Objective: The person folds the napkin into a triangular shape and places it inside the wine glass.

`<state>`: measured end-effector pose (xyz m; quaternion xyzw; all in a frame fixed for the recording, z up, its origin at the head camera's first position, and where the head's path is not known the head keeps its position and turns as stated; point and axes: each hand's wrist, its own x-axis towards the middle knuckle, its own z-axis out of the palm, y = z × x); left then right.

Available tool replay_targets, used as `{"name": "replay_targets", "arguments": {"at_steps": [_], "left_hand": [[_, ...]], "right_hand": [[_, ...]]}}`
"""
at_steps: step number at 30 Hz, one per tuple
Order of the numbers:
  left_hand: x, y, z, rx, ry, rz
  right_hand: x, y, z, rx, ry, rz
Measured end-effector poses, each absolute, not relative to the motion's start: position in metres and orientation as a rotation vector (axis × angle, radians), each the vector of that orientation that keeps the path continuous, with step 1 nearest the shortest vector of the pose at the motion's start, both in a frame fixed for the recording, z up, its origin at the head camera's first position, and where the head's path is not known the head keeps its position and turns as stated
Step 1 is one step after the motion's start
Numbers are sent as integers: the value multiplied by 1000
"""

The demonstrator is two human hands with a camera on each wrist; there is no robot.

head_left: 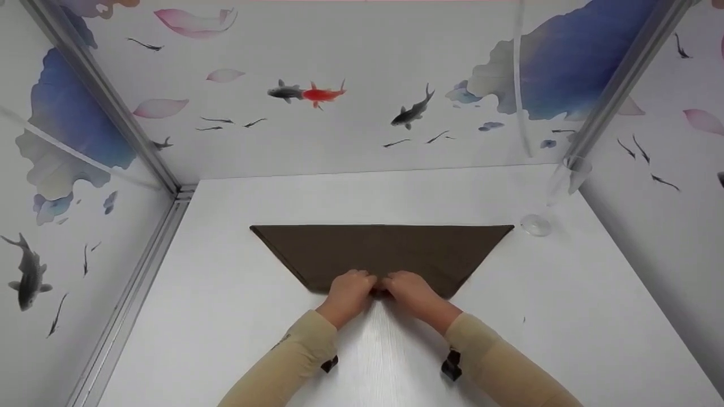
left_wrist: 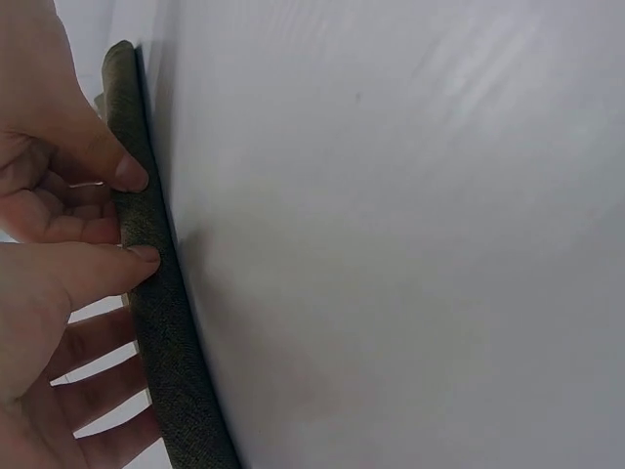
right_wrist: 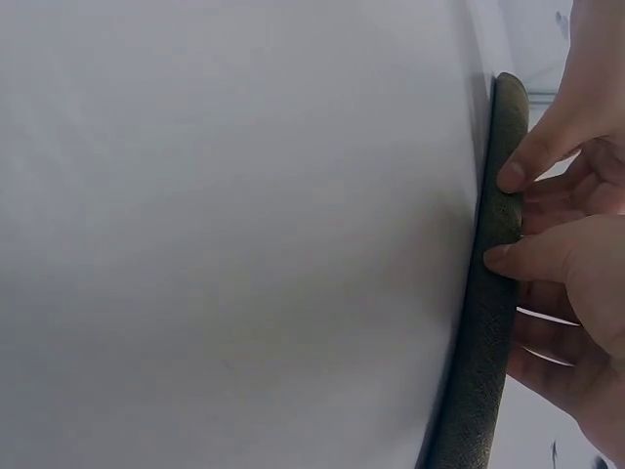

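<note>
A brown cloth napkin (head_left: 379,249) lies on the white table, folded into a trapezoid with its long side away from me. Its near edge forms a thick roll (left_wrist: 176,342), dark green-brown in both wrist views. At the middle of that edge my left hand (head_left: 352,291) pinches the roll, thumb on the near side and fingers behind. Close beside it, my right hand (head_left: 412,291) pinches the same roll in the same way, its thumb (right_wrist: 513,262) lying across the fabric. The two hands nearly meet. The fingertips behind the roll are partly hidden.
A clear stemmed glass (head_left: 535,225) stands at the far right of the table (head_left: 226,350), beyond the napkin's right corner. Walls printed with fish and petals enclose the back and both sides, with metal rails (head_left: 153,135) along the corners.
</note>
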<state>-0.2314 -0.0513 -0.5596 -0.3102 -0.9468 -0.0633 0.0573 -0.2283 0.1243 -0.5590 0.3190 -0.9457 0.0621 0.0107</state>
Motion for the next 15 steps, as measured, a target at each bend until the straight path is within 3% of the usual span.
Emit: {"name": "replay_targets", "arguments": {"at_steps": [8,15], "left_hand": [[-232,-49,-560,-878,-2920,-202],[-234,-48,-557,-862,-3000,-191]], "right_hand": [[-230,125,-556,914,-3046,176],[-226,128,-560,1012,-2830,172]]}}
